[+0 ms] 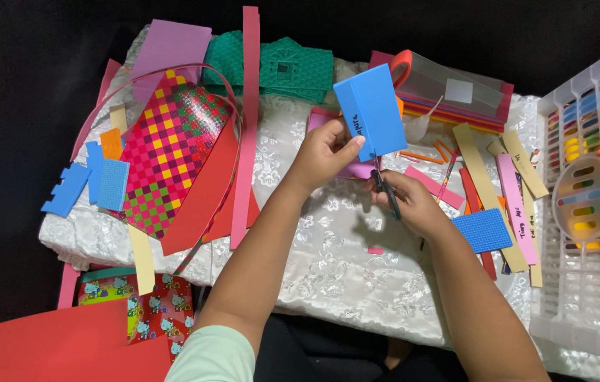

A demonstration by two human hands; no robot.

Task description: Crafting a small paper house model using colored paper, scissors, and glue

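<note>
My left hand point(326, 152) pinches the lower left edge of a blue foam sheet point(373, 110) and holds it up over the white lace-covered table point(328, 269). Just under the sheet's lower edge, my right hand point(408, 201) grips black-handled scissors point(385, 189), blades pointing up at the sheet. A pink piece of paper point(356, 170) lies beneath both hands.
A woven multicolour paper mat point(172, 148) and red sheets point(204, 191) lie at left, with blue foam cut-outs point(91, 184). Green foam pieces point(278, 67) sit at the back. Paper strips point(498, 184) and a blue glitter square point(482, 230) lie right, beside a white plastic basket point(590, 212).
</note>
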